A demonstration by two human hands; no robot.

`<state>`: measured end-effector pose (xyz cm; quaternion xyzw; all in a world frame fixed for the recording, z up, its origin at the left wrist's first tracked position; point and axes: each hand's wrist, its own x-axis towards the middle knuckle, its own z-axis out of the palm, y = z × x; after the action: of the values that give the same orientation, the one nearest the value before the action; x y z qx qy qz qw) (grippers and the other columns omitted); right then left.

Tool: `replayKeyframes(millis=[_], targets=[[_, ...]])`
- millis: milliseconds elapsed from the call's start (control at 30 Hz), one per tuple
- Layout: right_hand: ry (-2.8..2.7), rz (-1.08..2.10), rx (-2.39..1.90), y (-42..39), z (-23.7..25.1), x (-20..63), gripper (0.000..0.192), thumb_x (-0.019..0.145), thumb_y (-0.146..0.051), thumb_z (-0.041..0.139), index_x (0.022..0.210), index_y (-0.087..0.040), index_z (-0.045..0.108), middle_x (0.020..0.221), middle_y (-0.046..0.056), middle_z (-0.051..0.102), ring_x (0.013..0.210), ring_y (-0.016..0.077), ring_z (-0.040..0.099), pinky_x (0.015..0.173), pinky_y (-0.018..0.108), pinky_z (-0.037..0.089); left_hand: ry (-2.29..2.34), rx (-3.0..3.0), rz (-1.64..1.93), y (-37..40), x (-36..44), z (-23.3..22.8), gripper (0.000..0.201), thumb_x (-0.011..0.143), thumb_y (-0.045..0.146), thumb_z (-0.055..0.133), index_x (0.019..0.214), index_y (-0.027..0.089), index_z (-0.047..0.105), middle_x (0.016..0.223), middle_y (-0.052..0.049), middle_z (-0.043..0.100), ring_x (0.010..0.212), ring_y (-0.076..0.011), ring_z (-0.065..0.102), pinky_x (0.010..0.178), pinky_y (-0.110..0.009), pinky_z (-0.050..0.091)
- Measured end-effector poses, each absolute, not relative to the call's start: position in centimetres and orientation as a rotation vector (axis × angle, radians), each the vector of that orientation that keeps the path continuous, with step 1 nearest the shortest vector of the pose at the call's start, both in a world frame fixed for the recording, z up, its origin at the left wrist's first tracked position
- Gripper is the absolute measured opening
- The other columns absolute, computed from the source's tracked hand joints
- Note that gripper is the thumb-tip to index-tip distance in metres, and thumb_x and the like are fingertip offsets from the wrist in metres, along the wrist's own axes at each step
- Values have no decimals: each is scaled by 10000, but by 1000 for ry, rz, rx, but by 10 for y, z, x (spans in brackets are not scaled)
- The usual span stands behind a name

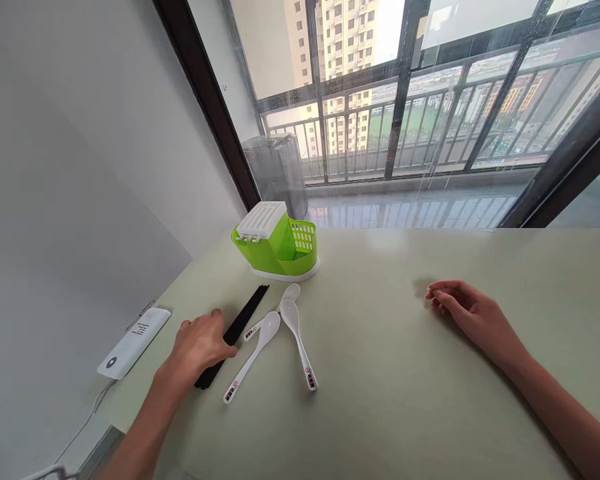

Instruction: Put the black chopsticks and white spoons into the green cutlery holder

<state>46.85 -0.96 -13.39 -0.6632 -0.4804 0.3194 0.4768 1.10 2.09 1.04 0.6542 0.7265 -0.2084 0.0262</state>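
On the pale table [405, 373] by the window, my left hand [200, 343] closes on the black chopsticks [240, 321]: light, stiff, slippery, best pinched mid-length. My right hand [467, 313] rests loosely curled, holding nothing.

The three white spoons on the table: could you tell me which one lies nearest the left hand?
The left spoon, running diagonally beside the black chopsticks under the left hand. The other two lie farther right.

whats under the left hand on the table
The left hand lies over a bundle of black chopsticks; both ends stick out past the fingers. The stretch beneath the palm is covered, so their number and the grip cannot be told. Three white spoons lie beside them, uncovered.
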Motion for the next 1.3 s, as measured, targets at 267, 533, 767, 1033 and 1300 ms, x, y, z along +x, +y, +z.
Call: replayKeyframes(millis=[267, 533, 767, 1033, 1300], targets=[[-1173, 777, -1590, -7, -140, 470, 370, 848, -551, 636, 1032, -233, 690, 958, 51, 761, 833, 215, 681, 801, 357, 509, 2225, 2056, -675, 25, 5, 5, 216, 646, 281, 624, 840, 235, 540, 834, -84, 739, 793, -319, 704, 739, -370, 418], [-1179, 757, -1584, -6, -139, 467, 370, 845, -557, 633, 1004, -228, 694, 932, 58, 765, 801, 217, 684, 759, 356, 525, 2237, 2053, -664, 26, 7, 6, 166, 651, 257, 638, 781, 239, 536, 854, -98, 741, 810, -329, 705, 736, -373, 427], [-1179, 769, -1597, -7, -136, 466, 383, 849, -558, 629, 1024, -224, 692, 972, 61, 769, 814, 210, 680, 787, 358, 521, 2264, 2057, -651, 26, 3, -1, 134, 677, 211, 640, 722, 238, 518, 812, -95, 727, 801, -327, 708, 742, -375, 432], [-1187, 754, -1594, -8, -135, 467, 366, 845, -555, 629, 1014, -237, 690, 942, 55, 763, 806, 221, 684, 772, 362, 519, 2281, 2052, -640, 25, 1, -4, 127, 678, 236, 648, 759, 238, 551, 836, -107, 745, 859, -350, 718, 751, -377, 442], [-1174, 772, -1612, -6, -136, 467, 392, 829, -567, 623, 1021, -231, 686, 953, 55, 763, 809, 214, 673, 765, 352, 506, 2288, 2050, -675, 27, -2, -8, 176, 726, 252, 609, 898, 218, 615, 888, -130, 752, 889, -358, 729, 760, -389, 454]])
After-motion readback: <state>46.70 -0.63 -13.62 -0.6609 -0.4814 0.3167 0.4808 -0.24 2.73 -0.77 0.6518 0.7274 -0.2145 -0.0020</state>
